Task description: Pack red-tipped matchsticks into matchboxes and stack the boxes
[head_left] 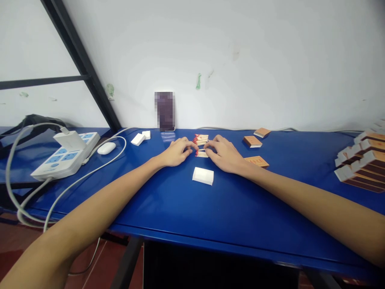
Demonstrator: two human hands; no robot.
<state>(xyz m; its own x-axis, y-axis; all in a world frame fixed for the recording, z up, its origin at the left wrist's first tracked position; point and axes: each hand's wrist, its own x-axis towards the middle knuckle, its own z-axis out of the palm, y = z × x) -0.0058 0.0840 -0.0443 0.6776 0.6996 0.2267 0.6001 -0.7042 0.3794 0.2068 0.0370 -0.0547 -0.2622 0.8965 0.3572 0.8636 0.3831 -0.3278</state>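
Observation:
Red-tipped matches lie in two groups on the blue table: an upper pile (200, 139) and a lower row (201, 153), with a loose match or so between them. My left hand (179, 152) is at the red-head end, palm down, its thumb and index finger bent and slightly apart. From the other side my right hand (225, 153) reaches the plain ends, its index finger and thumb also parted. Fingertips of both touch or nearly touch the matches; I see nothing gripped. Just below the hands lies a white matchbox tray (203, 176).
Orange matchbox sleeves (252, 141) lie right of my hands, one partly behind my right wrist. Stacked matchboxes (365, 160) stand at the far right. Two small white boxes (138, 139), a phone (165, 111), a white earphone case (106, 148) and a corded power strip (67, 154) are leftward.

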